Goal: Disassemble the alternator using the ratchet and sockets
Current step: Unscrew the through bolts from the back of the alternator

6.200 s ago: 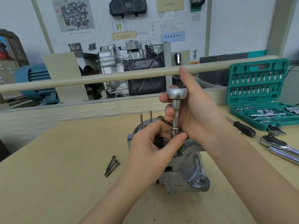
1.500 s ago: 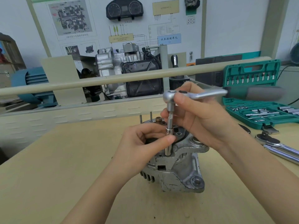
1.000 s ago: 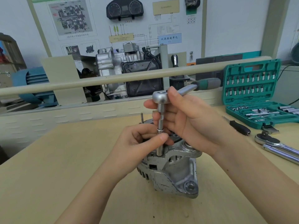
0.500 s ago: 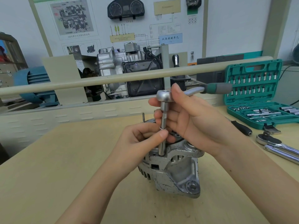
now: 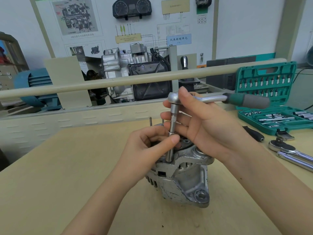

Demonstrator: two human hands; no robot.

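Since half a second ago the ratchet handle has swung clockwise, its green-and-grey grip now pointing toward 3 o'clock over the front of the socket case, where before it angled up toward 2 o'clock; the alternator sits at about the same spot.

Head view: the alternator stands on the wooden bench just below centre, its bare mounting ear at 5 o'clock of the housing. Upright on its top edge stands an extension bar with the ratchet head on top. Whether a socket sits at its foot cannot be told. The right hand comes in from 4 o'clock, fingers curled behind the bar and thumb laid over the ratchet head, holding the tool. The left hand comes in from 7 o'clock and pinches the lower bar between thumb and curled fingers. Two thin studs rise from the housing's far side at 11 o'clock of the left hand.

At 3 o'clock the open socket case shows rows of bits and sockets. Below it lie a black-handled tool and a second, larger ratchet, well apart from the alternator. A beige rail crosses at 12 o'clock, with an engine unit and a wall chart behind it.
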